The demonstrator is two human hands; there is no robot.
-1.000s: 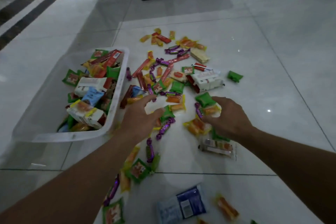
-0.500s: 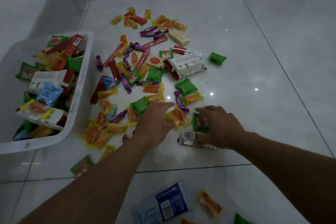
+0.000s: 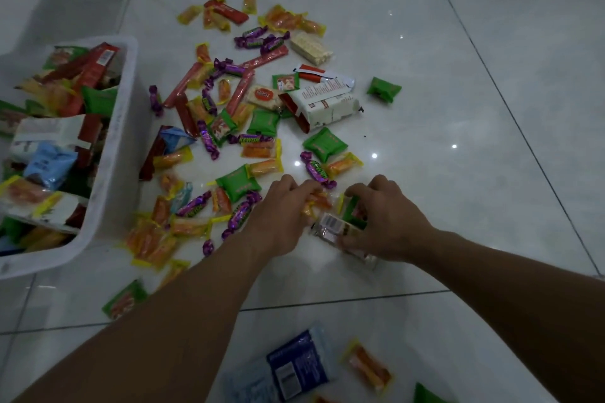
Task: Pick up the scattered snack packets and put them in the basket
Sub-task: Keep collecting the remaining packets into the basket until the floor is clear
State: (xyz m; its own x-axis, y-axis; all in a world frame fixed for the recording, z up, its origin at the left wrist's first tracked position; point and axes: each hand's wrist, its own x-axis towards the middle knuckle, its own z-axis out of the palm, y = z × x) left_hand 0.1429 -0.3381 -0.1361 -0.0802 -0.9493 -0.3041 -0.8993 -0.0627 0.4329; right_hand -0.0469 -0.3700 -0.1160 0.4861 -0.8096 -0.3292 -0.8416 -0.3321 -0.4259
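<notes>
both hands are bunching one small heap: left hand (image 3: 281, 222) curls its fingers over orange packets (image 3: 316, 203), right hand (image 3: 389, 222) pinches a clear packet (image 3: 334, 226) w/ barcode, plus a green packet (image 3: 352, 211). other snack packets (image 3: 263, 123) lie scattered on the floor (image 3: 458, 108). the basket (image 3: 121, 154) sits just left, partly filled. best to squeeze the heap btwn both palms and lift together, no strays. vs 0.5 s ago the hands have closed in and the gap is nearly gone.

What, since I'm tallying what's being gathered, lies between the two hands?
In the head view, between the left hand and right hand lie orange packets, a clear barcoded packet and a green packet, bunched together on the tiled floor.
</notes>
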